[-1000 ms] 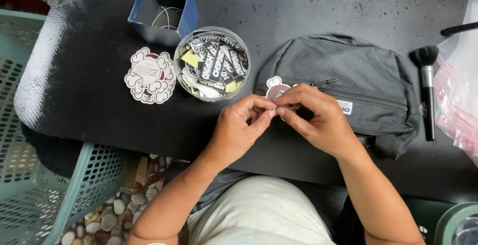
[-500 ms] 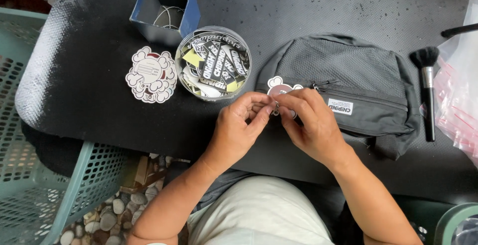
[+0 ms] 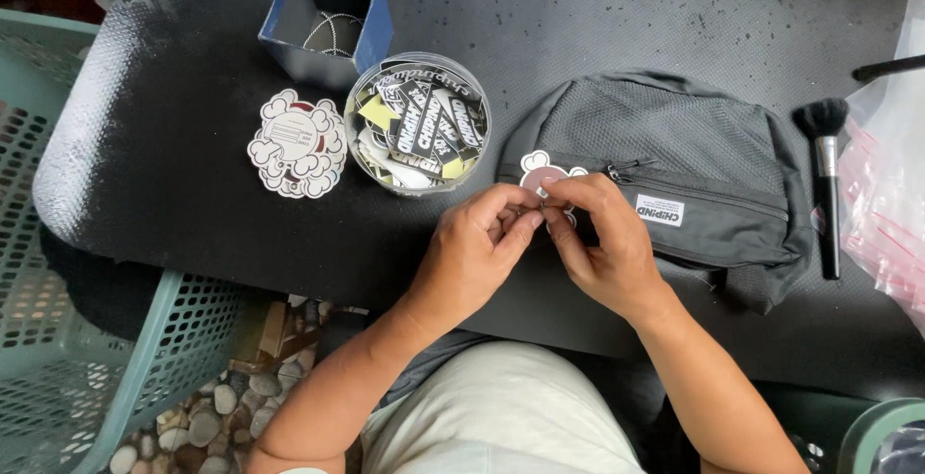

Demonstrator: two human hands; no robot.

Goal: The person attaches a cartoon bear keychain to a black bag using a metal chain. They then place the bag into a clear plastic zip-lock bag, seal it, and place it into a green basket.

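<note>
Both hands meet at front-left edge of grey pouch bag [image 3: 665, 185], pinching a small cloud-shaped tag [image 3: 541, 173] with a pink centre. Left hand [image 3: 477, 257] fingers curled, thumb and forefinger closed on tag; right hand [image 3: 602, 243] same, fingertips pinched on it. Left of bag: clear round tub of labels [image 3: 418, 124], tag stack [image 3: 297, 144], blue box [image 3: 330, 19]. Right of bag: makeup brush [image 3: 827, 171]

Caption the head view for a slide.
Both hands pinch a cloud-shaped tag beside a grey pouch on a black table.
</note>
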